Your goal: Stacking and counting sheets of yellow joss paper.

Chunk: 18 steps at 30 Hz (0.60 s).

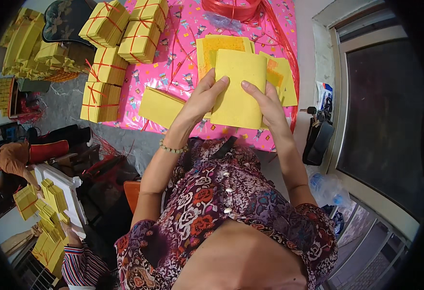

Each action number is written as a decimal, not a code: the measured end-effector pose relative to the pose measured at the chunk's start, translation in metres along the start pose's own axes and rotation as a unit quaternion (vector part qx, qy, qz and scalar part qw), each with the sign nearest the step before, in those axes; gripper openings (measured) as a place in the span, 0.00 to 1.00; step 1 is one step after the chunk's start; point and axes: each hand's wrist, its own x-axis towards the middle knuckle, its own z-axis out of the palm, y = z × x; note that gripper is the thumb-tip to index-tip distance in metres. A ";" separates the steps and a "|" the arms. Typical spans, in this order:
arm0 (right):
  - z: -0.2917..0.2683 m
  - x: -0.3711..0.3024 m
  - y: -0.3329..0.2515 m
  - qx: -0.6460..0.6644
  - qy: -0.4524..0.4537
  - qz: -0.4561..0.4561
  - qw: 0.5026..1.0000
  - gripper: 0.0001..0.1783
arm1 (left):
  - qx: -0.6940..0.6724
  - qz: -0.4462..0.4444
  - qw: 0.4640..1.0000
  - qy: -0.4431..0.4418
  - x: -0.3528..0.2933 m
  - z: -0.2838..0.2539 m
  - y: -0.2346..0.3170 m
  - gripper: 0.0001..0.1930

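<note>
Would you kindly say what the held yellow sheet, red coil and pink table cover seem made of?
Held yellow sheet: probably paper, matte, with crisp edges. Red coil: likely plastic ribbon, its strands shiny. Pink table cover: apparently glossy plastic, showing bright glare.

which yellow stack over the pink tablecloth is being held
The yellow stack between the left hand and right hand; other stacks on the pink tablecloth are unheld.

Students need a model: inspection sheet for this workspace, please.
Surface: glossy pink table cover printed with cartoon figures.
Job's things: yellow rectangular paper, held; red-tied yellow paper bundles at the cover's left.
Clutter: coiled red plastic strands, crumpled clear plastic at the cover's far side.
Hands: left hand and right hand grip the paper's opposite sides.
Cables: nothing seen on the cover.
Surroundings: dark pale-framed pane at right; another person's striped sleeve, lower left.
</note>
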 end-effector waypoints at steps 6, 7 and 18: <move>0.006 -0.008 0.000 -0.111 0.010 -0.116 0.987 0.23 | 0.016 0.011 1.000 0.016 -0.008 0.008 0.003 0.18; 0.006 -0.011 0.001 -0.112 0.012 -0.130 0.985 0.23 | 0.018 0.015 1.000 0.014 -0.010 0.012 0.000 0.18; 0.010 -0.035 0.002 -0.124 0.016 -0.198 0.972 0.23 | 0.131 0.191 0.970 0.076 -0.037 0.027 -0.023 0.18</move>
